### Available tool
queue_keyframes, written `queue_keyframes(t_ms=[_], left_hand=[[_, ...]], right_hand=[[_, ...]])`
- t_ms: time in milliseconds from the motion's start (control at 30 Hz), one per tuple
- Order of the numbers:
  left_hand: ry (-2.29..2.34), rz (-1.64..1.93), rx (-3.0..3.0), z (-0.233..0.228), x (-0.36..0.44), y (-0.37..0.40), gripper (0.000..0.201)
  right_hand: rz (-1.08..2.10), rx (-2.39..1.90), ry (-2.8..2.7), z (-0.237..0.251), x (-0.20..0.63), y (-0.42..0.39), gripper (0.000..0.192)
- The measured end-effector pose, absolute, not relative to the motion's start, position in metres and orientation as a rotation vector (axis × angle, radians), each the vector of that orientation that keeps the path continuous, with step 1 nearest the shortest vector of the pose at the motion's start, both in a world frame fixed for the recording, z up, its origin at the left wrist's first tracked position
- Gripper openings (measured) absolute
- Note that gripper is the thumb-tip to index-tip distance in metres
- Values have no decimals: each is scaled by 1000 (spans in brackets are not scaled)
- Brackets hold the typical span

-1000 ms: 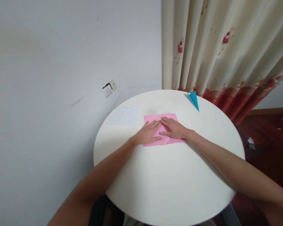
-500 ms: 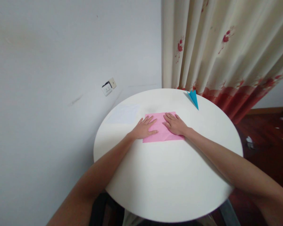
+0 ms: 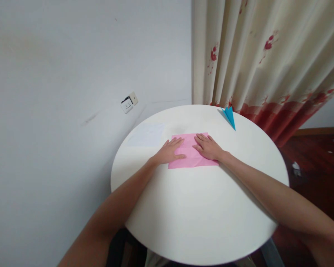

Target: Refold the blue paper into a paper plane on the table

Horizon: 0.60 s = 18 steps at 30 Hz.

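- We see a pink sheet of paper [image 3: 189,154] lying flat on the round white counter [image 3: 200,215], toward its far side and a little left of the middle.
- Our left hand [image 3: 169,151] rests palm down on the sheet's left part, fingers stretched out and a little spread, gripping nothing; the thumb points in toward the middle of the sheet.
- Our right hand [image 3: 209,147] lies flat on the sheet's right part in the same way, fingers extended toward the far edge, with nothing held in it.
- The two hands are apart, and a strip of pink shows between them; creases cross that strip.
- Both forearms reach in over the counter from its near edge.
- A folded blue paper plane [image 3: 229,116] sits near the far rim of the counter, well apart from the right hand.
- A pale sheet [image 3: 147,135] lies on the counter just left of the pink one; we can hardly make it out against the white top.
- Behind the counter hangs a cream curtain [image 3: 261,55] with red flowers, and a wall socket [image 3: 128,102] sits on the wall to the left.
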<state>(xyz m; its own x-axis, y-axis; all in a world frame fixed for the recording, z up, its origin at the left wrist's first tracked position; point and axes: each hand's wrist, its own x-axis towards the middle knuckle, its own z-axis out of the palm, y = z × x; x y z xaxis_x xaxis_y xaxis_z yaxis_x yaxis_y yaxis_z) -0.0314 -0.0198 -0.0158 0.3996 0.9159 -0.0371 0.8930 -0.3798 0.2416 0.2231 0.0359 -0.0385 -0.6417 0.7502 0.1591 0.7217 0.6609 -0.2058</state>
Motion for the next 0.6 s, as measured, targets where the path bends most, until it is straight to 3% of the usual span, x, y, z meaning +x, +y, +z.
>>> queue_keyframes(t_ms=[300, 467, 600], left_hand=[[1537, 518, 2459, -24, -42, -8, 44], [1479, 664, 2401, -25, -47, -5, 24], [1428, 825, 2275, -21, -48, -8, 22]], right_hand=[[226, -1113, -2745, -24, 229, 30, 81], [247, -1054, -2687, -18, 232, 32, 53], [303, -1046, -2576, -15, 233, 33, 29]])
